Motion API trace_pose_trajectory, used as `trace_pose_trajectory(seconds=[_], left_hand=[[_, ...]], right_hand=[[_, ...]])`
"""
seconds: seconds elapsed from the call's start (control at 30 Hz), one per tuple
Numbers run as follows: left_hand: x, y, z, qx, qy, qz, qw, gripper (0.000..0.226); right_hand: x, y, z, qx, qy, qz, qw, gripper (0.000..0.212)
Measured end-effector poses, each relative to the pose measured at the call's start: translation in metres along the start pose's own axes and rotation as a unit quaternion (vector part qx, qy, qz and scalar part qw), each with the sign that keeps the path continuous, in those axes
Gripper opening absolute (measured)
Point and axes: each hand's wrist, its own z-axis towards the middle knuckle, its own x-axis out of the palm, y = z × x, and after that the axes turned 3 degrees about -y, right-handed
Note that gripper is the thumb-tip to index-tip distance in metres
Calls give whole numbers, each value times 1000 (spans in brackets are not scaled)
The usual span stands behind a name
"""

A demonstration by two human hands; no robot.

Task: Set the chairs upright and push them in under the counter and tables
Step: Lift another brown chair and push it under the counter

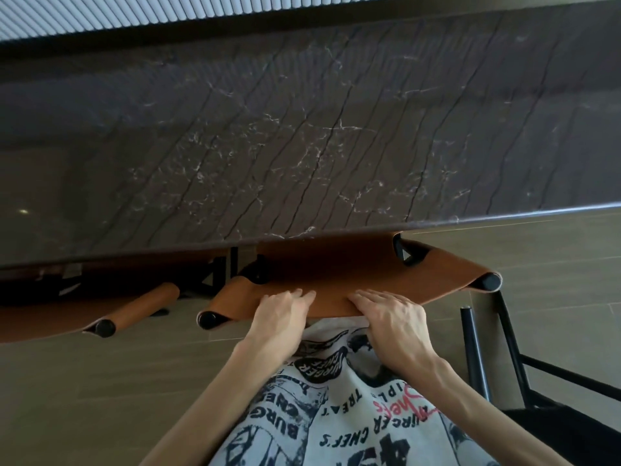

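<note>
A stool with a tan leather sling seat (353,274) on a black frame stands upright, its far half tucked beneath the dark marble counter (302,129). My left hand (282,314) rests on the seat's near edge with the fingers laid over the leather. My right hand (393,317) lies beside it, fingers flat on the same edge, thumb hidden below. A second tan stool (141,304) stands to the left, mostly under the counter.
A black metal chair frame (497,358) stands close on the right over the tiled floor (100,381). A ribbed pale wall panel (168,11) runs behind the counter. My patterned shirt fills the bottom centre.
</note>
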Motion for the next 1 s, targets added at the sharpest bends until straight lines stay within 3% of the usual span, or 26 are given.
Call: trace_pose_trajectory(seconds=[0.77,0.9,1.0], left_hand=[[-29,27,7,-3,-42,-57,997,79],[-26,28,5,4,-63,-57,996,77],[-23,25,2,-4,-114,-56,992,71]], right_hand=[[0,14,28,38,-10,21,999,26],[-1,14,27,33,-23,25,999,43],[3,12,27,27,-38,24,999,41]])
